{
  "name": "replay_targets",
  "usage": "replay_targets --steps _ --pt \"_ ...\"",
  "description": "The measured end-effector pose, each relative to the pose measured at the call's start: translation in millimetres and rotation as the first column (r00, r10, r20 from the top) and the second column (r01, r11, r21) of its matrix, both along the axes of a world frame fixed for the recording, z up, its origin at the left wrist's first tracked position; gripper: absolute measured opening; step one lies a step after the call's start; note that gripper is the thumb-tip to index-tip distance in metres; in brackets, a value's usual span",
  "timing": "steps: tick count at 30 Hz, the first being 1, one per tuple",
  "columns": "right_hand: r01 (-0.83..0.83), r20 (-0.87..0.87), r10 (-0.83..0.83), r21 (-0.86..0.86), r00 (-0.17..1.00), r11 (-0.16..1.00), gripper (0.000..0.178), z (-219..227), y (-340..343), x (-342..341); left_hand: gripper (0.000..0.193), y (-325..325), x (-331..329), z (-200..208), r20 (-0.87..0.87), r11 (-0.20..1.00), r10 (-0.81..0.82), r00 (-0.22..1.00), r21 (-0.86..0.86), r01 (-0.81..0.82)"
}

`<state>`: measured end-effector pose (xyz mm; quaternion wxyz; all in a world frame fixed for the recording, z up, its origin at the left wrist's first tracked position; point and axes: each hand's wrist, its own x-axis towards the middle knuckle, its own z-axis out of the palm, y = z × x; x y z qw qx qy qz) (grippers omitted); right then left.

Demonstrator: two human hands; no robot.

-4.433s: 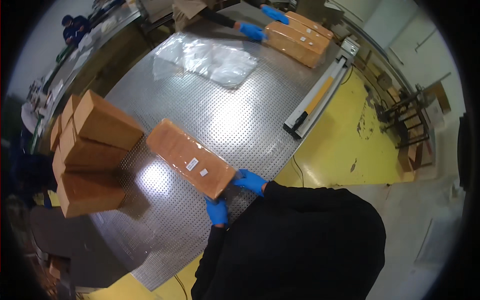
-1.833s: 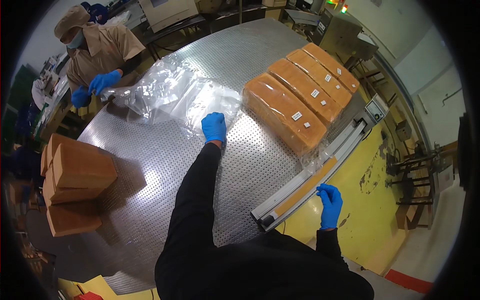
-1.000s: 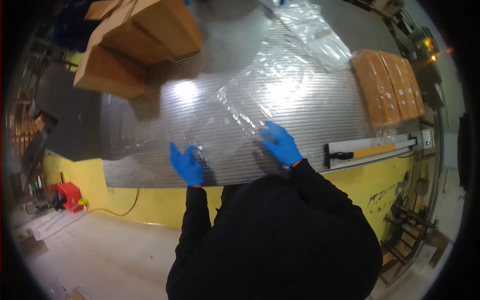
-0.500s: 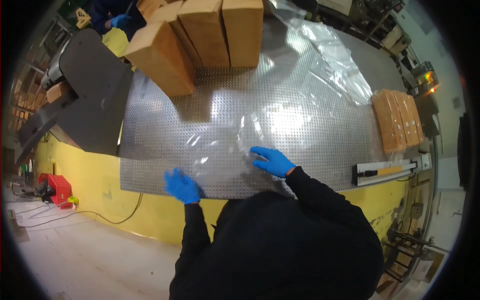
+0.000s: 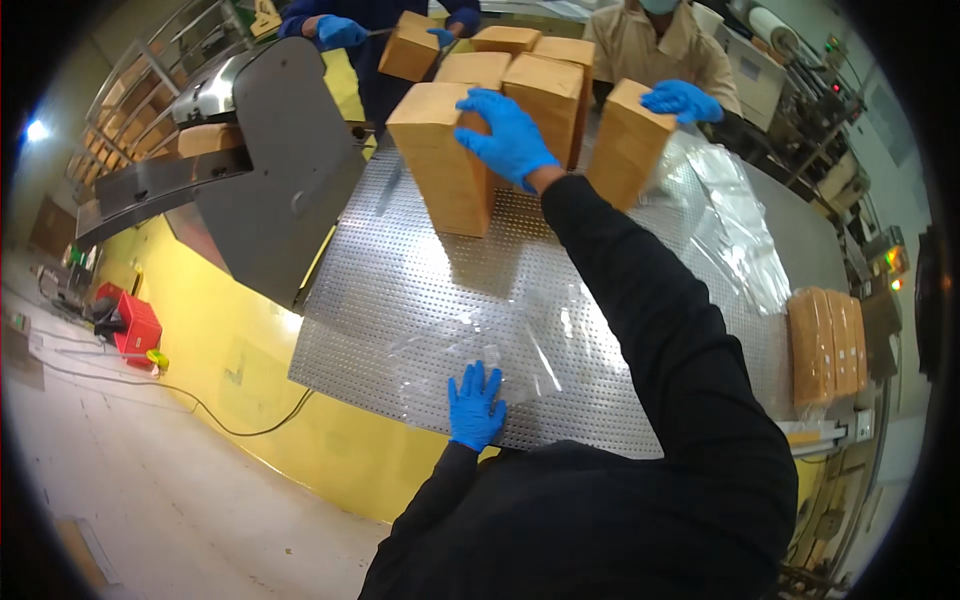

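Toward the far side of the metal table, a tall tan rectangular block (image 5: pixel 437 180) stands upright. My right hand (image 5: pixel 510 142) reaches across to it, its fingers over the upper right edge and the thumb against the near face. Close to the table's front edge, my left hand (image 5: pixel 476 408) lies with fingers spread on a clear plastic bag (image 5: pixel 440 350). The bag is flat on the table and hard to outline in the glare.
Behind stand more tan blocks (image 5: pixel 543 78). One co-worker's gloved hand (image 5: pixel 682 101) touches a block (image 5: pixel 625 150) at right; another co-worker handles a smaller block (image 5: pixel 408 50). Clear plastic sheets (image 5: pixel 735 225) and wrapped blocks (image 5: pixel 828 345) lie right; a grey machine (image 5: pixel 280 170) borders the left.
My right hand has moved far forward onto the tan block. My left hand has settled on the plastic bag. The view has shifted, bringing the co-workers and more blocks into sight.
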<state>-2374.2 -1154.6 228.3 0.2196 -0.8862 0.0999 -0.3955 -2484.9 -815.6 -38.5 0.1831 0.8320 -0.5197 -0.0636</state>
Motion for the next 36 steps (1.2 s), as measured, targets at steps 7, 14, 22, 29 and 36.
replay_targets --steps 7,14,22,29,36 --pt "-0.032 -0.367 -0.171 -0.486 0.915 0.873 0.055 20.2 -39.8 111.1 0.056 52.1 60.5 -11.5 0.038 0.915 0.403 0.914 -0.038 -0.402" --pt "-0.177 -0.689 -0.101 -0.322 0.718 0.930 0.054 23.6 -34.2 143.4 0.058 59.6 66.9 -15.1 0.014 0.893 0.446 0.895 -0.072 -0.444" --pt "-0.040 -0.747 -0.302 -0.402 0.592 0.915 0.047 54.9 5.9 109.0 0.058 73.2 100.5 -9.6 -0.014 0.944 0.325 0.946 -0.051 -0.325" --pt "-0.092 -0.562 -0.086 -0.281 0.822 0.955 0.043 4.5 -19.3 51.4 0.053 -20.3 46.1 14.1 -0.218 0.890 0.064 0.974 -0.429 -0.155" --pt "0.054 -0.621 -0.217 -0.271 0.753 0.961 0.042 20.6 -13.7 -28.7 0.052 -67.2 -23.9 -9.5 -0.027 0.968 -0.120 0.992 -0.226 0.111"
